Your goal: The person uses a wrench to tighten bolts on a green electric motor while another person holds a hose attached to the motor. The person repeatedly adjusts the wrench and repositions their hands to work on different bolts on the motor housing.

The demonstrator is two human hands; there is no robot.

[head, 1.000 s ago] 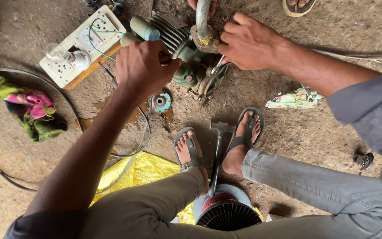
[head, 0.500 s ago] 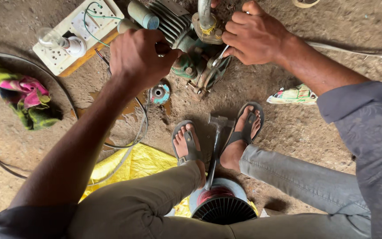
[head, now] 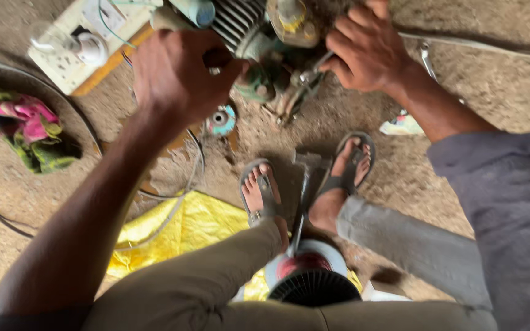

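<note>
Where the dirt floor (head: 44, 202) shows at far left, a pink/green cloth (head: 26, 129) lies bunched, w/ a white switch board (head: 87, 43) just above it. Next over, left hand (head: 179, 76) is curled on the near side of the small engine (head: 259, 43); its grip is closed around sth dark by the cooling fins, can't tell what. Below it a teal disc (head: 221, 119) sits on the floor, yellow sheet (head: 185, 230) nearer the legs. Engine is top centre, on the floor, between both hands. Right hand (head: 369, 52) presses on the engine's right side, fingers bent against the metal, a thin rod by them. Both sandalled feet flank a metal bar (head: 305, 184).
</note>
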